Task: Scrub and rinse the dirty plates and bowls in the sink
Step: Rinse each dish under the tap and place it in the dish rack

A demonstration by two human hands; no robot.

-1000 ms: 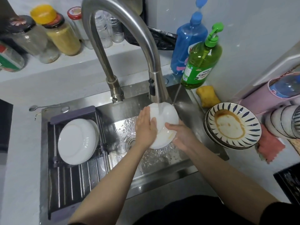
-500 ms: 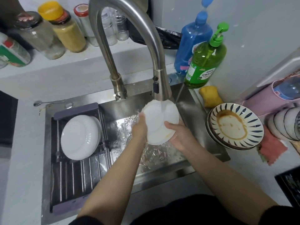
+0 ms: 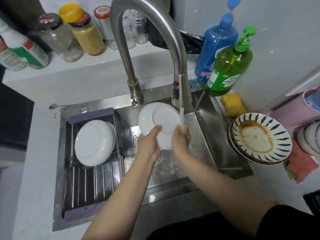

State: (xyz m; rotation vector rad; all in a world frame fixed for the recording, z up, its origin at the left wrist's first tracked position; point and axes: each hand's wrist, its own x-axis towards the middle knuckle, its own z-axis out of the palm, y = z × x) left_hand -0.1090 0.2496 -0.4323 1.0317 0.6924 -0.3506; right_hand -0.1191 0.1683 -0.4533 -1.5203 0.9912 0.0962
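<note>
White plate [image 3: 158, 120] sits at the centre of the frame, above the sink [image 3: 204, 135], tilted up on edge with its underside and foot ring turned toward the camera. A round plate has no real long axis; its face points away, toward the faucet [image 3: 180, 94]. The left hand [image 3: 149, 141] pinches the lower rim, thumb across the back. The right hand [image 3: 181, 137] curls around the lower right edge, right where the water stream [image 3: 181, 116] lands. To rinse well, I would turn the plate so the stream sweeps the whole back, then flip it for the front, holding firmly since wet glaze is likely slippery. Rinsed plates [image 3: 94, 142] lie in the drying rack [image 3: 91, 184] at left; stained striped bowls [image 3: 259, 137] wait on the counter [image 3: 34, 187] at right.
</note>
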